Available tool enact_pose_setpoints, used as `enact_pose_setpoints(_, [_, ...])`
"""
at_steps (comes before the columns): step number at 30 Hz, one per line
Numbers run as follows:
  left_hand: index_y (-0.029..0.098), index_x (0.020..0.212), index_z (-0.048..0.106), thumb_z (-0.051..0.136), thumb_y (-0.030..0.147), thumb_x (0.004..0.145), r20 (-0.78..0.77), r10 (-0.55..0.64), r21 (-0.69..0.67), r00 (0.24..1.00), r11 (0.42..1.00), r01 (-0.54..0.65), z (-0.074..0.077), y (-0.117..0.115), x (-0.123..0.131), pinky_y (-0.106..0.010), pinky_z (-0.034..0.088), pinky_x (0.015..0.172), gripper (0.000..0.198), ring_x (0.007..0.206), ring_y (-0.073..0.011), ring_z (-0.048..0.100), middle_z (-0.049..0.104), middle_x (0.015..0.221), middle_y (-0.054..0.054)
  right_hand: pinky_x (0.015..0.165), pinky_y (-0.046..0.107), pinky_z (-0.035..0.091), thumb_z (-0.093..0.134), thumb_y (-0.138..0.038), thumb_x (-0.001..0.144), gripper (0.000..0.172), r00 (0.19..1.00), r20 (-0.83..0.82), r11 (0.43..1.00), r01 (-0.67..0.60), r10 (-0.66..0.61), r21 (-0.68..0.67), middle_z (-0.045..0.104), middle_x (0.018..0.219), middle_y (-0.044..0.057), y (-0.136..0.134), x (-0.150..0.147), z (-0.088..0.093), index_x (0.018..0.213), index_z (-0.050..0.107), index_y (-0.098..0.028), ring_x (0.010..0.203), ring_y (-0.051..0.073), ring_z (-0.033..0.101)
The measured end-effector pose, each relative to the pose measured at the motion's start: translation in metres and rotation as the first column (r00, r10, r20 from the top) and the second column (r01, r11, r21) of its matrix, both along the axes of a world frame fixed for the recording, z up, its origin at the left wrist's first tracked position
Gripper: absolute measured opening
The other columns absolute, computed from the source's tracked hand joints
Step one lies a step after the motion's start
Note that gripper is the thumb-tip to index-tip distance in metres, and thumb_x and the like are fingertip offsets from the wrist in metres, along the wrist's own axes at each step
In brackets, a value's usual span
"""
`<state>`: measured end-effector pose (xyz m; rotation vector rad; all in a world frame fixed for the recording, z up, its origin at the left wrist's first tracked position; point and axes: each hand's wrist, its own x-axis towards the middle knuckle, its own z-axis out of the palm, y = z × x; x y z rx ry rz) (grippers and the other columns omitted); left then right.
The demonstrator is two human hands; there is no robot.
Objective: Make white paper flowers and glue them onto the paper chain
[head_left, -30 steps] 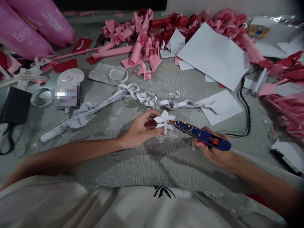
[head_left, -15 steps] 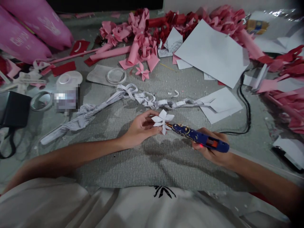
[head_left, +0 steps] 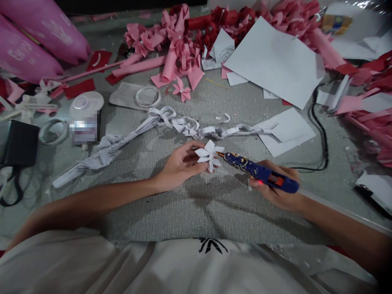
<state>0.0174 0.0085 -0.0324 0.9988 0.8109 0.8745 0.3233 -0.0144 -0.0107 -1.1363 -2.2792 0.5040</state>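
Observation:
Between the thumb and fingers of my left hand point(head_left: 182, 166) is a white paper flower point(head_left: 209, 156) with several pointed petals, its face turned up. My right hand point(head_left: 280, 192) is wrapped round a blue hot glue gun point(head_left: 261, 173), whose red light is lit. The gun's nozzle points left and is at the flower's right side, by an upper right petal; I cannot tell whether it touches. A clear glue stick point(head_left: 324, 202) sticks out of the gun's back. Just beyond my hands lies a chain of white paper strips point(head_left: 211, 131).
White paper sheets point(head_left: 275, 61) lie at the back right, with pink and red paper pieces point(head_left: 183, 45) behind. A black cord point(head_left: 315, 110) curves at right. Left are pink bottles point(head_left: 58, 32), a tape roll point(head_left: 52, 131) and a black box point(head_left: 20, 142).
The glue gun's nozzle has drawn from the flower's centre to its upper right edge, my right hand shifting slightly right. My left hand still holds the flower in nearly the same place.

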Motion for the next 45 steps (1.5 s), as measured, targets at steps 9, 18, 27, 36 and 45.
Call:
enact_pose_setpoints(9, [0.02,0.117,0.065,0.088,0.033,0.084,-0.051,0.015,0.047,0.999,0.999,-0.012,0.003,-0.001,0.0,-0.031,0.063,0.084,0.042,0.09,-0.0185,0.077,0.078,0.104,-0.006,0.048,0.024,0.04,0.057,-0.04,0.106,0.017,0.997,-0.038,0.998,-0.06,0.06,-0.011,0.069,0.072,-0.004,0.001,-0.004,0.003,0.106,0.061,-0.024,0.043,0.009,0.053])
enact_pose_setpoints(18, [0.02,0.116,0.065,0.084,0.029,0.088,-0.025,-0.019,0.099,0.999,0.995,0.021,0.005,-0.002,0.003,-0.029,0.063,0.083,0.036,0.091,-0.018,0.078,0.078,0.105,-0.007,0.052,0.026,0.044,0.053,-0.055,0.107,0.032,0.998,-0.068,0.997,-0.02,0.015,-0.078,0.072,0.075,-0.001,-0.004,-0.008,0.001,0.109,0.064,-0.025,0.049,0.011,0.059])
enact_pose_setpoints(27, [0.018,0.114,0.064,0.086,0.03,0.085,-0.077,0.002,0.101,0.997,0.995,0.006,0.007,-0.002,0.005,-0.029,0.063,0.08,0.038,0.088,-0.0181,0.077,0.079,0.103,-0.007,0.049,0.027,0.043,0.054,-0.05,0.107,0.027,0.995,-0.071,0.997,-0.074,0.073,-0.019,0.07,0.073,-0.002,-0.003,-0.006,0.002,0.11,0.064,-0.025,0.047,0.011,0.056])
enact_pose_setpoints(36, [0.018,0.117,0.065,0.086,0.032,0.086,-0.059,0.032,0.038,0.998,0.999,-0.03,0.009,-0.001,0.004,-0.034,0.066,0.085,0.04,0.094,-0.0215,0.079,0.08,0.112,-0.01,0.057,0.03,0.046,0.057,-0.051,0.105,0.024,0.999,-0.04,0.991,-0.012,0.007,-0.13,0.071,0.074,-0.001,-0.011,-0.001,0.002,0.106,0.063,-0.028,0.054,0.015,0.06])
enact_pose_setpoints(45, [0.019,0.118,0.064,0.088,0.029,0.083,-0.046,0.041,-0.031,0.998,0.999,-0.043,0.009,-0.002,0.003,-0.034,0.066,0.086,0.044,0.094,-0.0206,0.079,0.078,0.109,-0.008,0.05,0.027,0.041,0.055,-0.036,0.105,0.013,0.997,-0.004,0.997,-0.078,0.078,-0.028,0.067,0.072,-0.003,-0.004,-0.001,-0.003,0.097,0.057,-0.025,0.047,0.011,0.055])
